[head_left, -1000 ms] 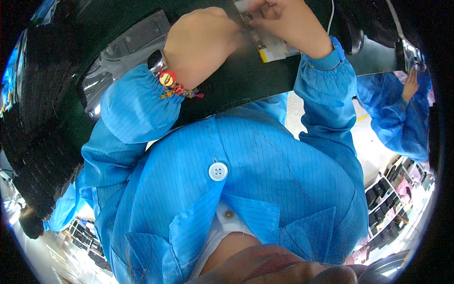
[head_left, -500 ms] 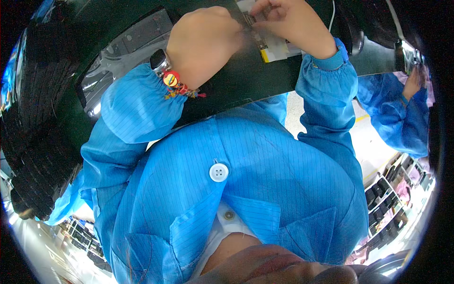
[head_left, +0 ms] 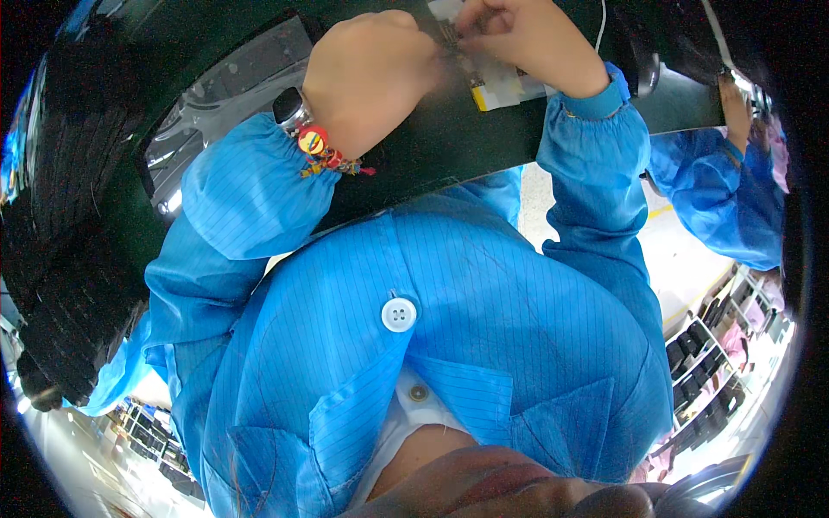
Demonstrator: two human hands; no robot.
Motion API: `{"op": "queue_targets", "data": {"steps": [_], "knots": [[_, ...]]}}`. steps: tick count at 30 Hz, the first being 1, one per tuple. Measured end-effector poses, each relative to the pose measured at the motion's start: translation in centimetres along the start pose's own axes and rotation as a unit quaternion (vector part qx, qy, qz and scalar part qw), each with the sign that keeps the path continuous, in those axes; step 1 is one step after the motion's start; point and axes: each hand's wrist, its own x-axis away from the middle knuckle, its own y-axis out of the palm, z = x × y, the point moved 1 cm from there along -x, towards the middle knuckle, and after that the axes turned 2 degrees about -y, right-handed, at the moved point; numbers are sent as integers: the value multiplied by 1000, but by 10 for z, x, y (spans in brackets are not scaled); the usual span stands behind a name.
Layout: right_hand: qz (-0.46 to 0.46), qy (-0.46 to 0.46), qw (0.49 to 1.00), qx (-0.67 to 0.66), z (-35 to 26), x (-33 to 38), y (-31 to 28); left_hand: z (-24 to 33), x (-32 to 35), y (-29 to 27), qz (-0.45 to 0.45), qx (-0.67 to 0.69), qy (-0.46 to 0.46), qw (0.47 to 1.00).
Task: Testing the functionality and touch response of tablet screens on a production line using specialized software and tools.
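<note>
Both of my hands are close together over the dark green table (head_left: 423, 164). My left hand (head_left: 371, 73) is curled like a fist, back up; its fingertips are blurred, and what they hold, if anything, is hidden. My right hand (head_left: 540, 43) has its thumb and fingers pinched together, on something too small to make out. Beneath and beside the right hand lies a flat, pale piece with a yellow edge (head_left: 480, 97), partly covered by the hand. A narrow strip with small gold and dark marks (head_left: 449, 34) shows between the two hands.
A dark tray with a clear, shiny sheet (head_left: 229, 91) lies left of my left forearm. A white cable (head_left: 602, 24) runs beyond my right hand. At the far right is another person's blue sleeve (head_left: 712, 190) and hand (head_left: 735, 112). Shelves with dark items (head_left: 704, 380) stand behind.
My hands keep nearly the same place, with the right fingers drawn slightly closer together. The other person's hand at the right has moved left and up.
</note>
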Motion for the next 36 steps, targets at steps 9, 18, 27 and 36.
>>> {"op": "queue_targets", "data": {"steps": [9,18,27,36], "knots": [[-26,54,998,-24,-6,-1,-3,-2,1,3,3,-10,12,1000],[-12,23,1000,10,3,-2,-2,2,-2,3,-35,-57,6,998],[-4,54,997,-53,9,0,-3,3,-5,6,-36,-52,-18,998],[10,62,996,-61,6,1,-3,4,-5,5,-41,-59,-23,997]]}}
